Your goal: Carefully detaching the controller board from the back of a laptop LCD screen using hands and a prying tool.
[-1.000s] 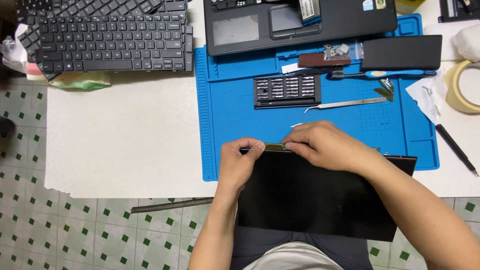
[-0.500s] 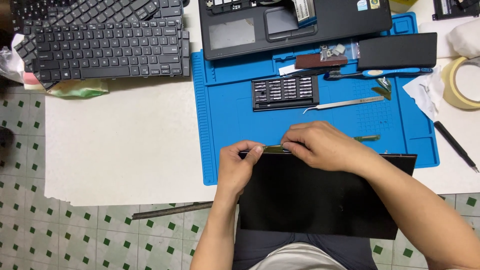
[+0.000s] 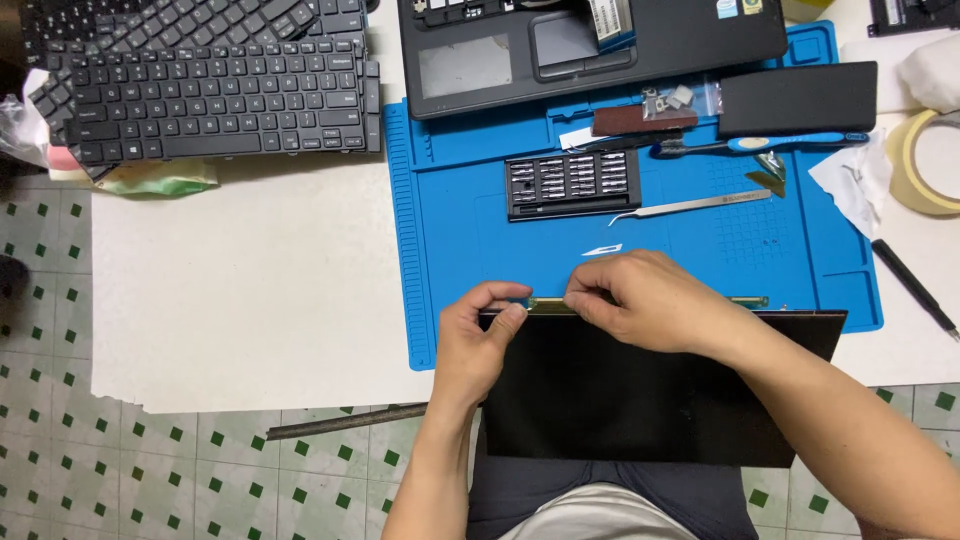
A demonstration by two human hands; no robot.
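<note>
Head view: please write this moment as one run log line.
left hand: pinches screen panel top edge | right hand: presses same edge | blue mat underneath

Left hand and right hand pinch thin strip along far edge of black screen panel, panel overhanging near edge of table; blue mat beneath; tweezers beyond.

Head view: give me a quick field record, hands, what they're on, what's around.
left hand: pinches the top edge of the black display panel, near its left corner
right hand: fingers press on the same edge, over a thin strip
surface: blue work mat on a white table
on mat: bit set tray, tweezers, opened laptop base
left of mat: loose keyboards
right edge: tape roll
</note>
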